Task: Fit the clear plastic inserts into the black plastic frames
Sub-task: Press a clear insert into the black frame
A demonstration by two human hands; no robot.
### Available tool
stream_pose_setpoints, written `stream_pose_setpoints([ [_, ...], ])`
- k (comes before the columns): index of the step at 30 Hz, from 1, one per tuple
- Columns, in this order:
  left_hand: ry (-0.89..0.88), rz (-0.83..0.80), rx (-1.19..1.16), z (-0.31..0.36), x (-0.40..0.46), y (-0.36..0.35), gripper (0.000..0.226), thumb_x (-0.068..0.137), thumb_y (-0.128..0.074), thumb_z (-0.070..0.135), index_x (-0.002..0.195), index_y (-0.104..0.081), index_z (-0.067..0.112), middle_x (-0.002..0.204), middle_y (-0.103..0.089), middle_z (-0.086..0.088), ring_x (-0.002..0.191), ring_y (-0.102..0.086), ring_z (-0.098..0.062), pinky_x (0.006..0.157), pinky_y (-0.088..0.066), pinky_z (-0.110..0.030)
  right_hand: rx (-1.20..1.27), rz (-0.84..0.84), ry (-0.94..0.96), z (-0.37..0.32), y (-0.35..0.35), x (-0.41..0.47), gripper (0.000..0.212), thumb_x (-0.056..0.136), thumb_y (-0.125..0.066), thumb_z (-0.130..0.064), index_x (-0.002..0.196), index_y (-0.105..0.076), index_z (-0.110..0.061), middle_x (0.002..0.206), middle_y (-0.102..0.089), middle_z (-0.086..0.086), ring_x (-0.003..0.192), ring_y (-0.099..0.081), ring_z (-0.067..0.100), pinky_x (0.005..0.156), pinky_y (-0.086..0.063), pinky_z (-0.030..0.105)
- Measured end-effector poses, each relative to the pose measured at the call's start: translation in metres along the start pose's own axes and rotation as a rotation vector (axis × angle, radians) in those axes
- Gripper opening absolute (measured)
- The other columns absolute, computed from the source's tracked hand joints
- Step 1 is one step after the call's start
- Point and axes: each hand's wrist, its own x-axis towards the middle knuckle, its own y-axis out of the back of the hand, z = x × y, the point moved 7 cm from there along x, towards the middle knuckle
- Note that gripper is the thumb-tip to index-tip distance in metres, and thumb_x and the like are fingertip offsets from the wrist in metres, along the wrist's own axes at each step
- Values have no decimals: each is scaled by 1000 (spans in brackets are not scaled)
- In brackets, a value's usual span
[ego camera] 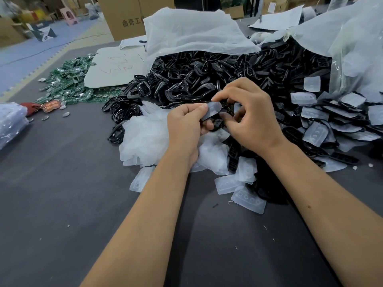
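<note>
My left hand (185,123) pinches a clear plastic insert (212,109) between thumb and forefinger, with a black frame (217,122) held under it by the lower fingers. My right hand (250,112) pinches the insert's far end, its thumb pressing near the frame. Below my hands lies a heap of loose clear inserts (149,137). A big pile of black frames (207,79) spills from a plastic bag behind them.
Frames with inserts on them (323,123) lie stacked at the right. Green circuit boards (70,83) spread at the back left beside a white card sheet (116,67). The dark grey table (62,193) reaches toward me. Cardboard boxes (126,17) stand behind.
</note>
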Motion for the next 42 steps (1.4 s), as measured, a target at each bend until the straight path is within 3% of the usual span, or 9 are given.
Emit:
stream_pose_setpoints([
  [5, 85, 0, -36, 2, 0, 0, 21, 100, -61, 0, 80, -66, 3, 58, -66, 1, 45, -57, -8, 40, -39, -16, -20, 43, 8, 3, 0, 0, 22, 86, -74, -1, 103, -82, -14, 104, -66, 1, 101, -61, 19, 78, -41, 17],
  [8, 94, -29, -84, 4, -2, -3, 36, 109, -53, 27, 83, -64, 4, 65, -69, -4, 49, -63, -12, 45, -47, -18, 20, 55, -39, 5, 1, 1, 15, 87, -79, -6, 100, -83, -13, 101, -69, -1, 99, -63, 16, 80, -44, 20],
  [10, 80, -45, -108, 4, -2, -4, 47, 111, -46, 40, 87, -65, 4, 77, -73, -8, 55, -66, -14, 53, -53, -20, 191, 62, -199, 15, 0, 0, 10, 89, -80, -9, 97, -81, -15, 94, -71, -2, 88, -66, 11, 74, -49, 21],
  [13, -19, -85, -84, 7, -3, -6, 22, 108, -56, 22, 103, -68, 4, 93, -71, -11, 65, -65, -13, 63, -54, -24, 638, 1, -520, 28, -12, -5, 8, 92, -77, -8, 93, -82, -14, 82, -77, 3, 71, -67, 14, 62, -55, 26],
  [16, -96, -101, -42, 8, -5, -4, 8, 102, -63, 5, 101, -70, 7, 85, -72, -5, 69, -64, -11, 64, -53, -23, 904, -106, -652, 29, -21, -9, 15, 93, -74, -7, 85, -83, -15, 79, -76, 2, 72, -66, 12, 60, -53, 24],
  [22, -38, -134, -33, 5, -3, -6, 19, 103, -57, 3, 92, -72, 8, 92, -68, -15, 81, -61, -18, 67, -53, -24, 1012, -203, -718, 31, -26, -11, 29, 100, -65, -13, 78, -83, -15, 78, -76, 2, 71, -63, 12, 58, -53, 24],
  [27, -8, -151, -38, 3, -2, -6, 21, 105, -53, 4, 96, -72, 4, 94, -68, -17, 77, -62, -16, 68, -57, -24, 951, -75, -713, 41, -25, -12, 10, 96, -71, -8, 93, -80, -12, 84, -76, 5, 72, -69, 12, 62, -56, 25],
  [30, -3, -171, -30, 2, -2, -8, 21, 106, -52, 3, 97, -71, 4, 84, -72, -8, 73, -64, -13, 70, -58, -24, 1003, -11, -675, 43, -22, -10, 14, 93, -71, 0, 102, -77, -10, 89, -78, 6, 80, -74, 15, 70, -58, 25],
  [42, -189, -177, 104, 9, -6, -11, 21, 108, -54, 11, 90, -64, 12, 81, -66, -8, 75, -62, -15, 67, -54, -27, 988, 26, -609, 42, -16, -9, 22, 87, -77, 2, 103, -78, -13, 101, -80, 11, 92, -76, 20, 77, -58, 26],
])
